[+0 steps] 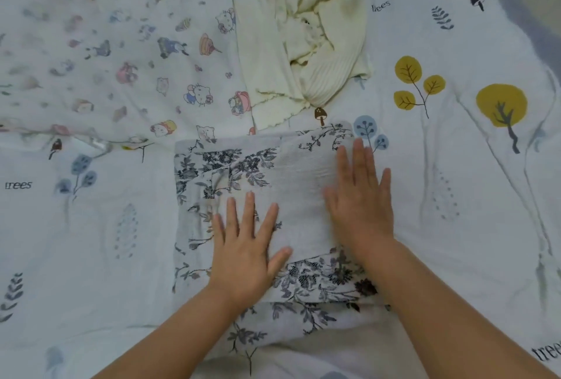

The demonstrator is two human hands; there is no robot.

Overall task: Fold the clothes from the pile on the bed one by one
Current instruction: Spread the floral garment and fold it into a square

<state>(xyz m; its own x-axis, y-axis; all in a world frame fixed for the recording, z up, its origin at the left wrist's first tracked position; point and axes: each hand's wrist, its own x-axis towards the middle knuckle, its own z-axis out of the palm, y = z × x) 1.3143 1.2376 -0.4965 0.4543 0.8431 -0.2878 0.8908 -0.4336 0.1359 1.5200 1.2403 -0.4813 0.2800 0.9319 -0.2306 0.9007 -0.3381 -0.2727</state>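
Observation:
A white garment with a dark floral print (230,172) lies partly folded on the bed in front of me. My left hand (246,245) presses flat on its lower middle, fingers spread. My right hand (361,196) lies flat on its right part, fingers straight and together. Beyond it, a crumpled cream ribbed garment (309,38) sits on the bed. A white cloth with cartoon prints (127,69) spreads out at the upper left.
The bed sheet (455,166) is white with printed trees and leaves and stretches to both sides of the folded garment. A grey strip (534,29) runs along the bed's far right edge.

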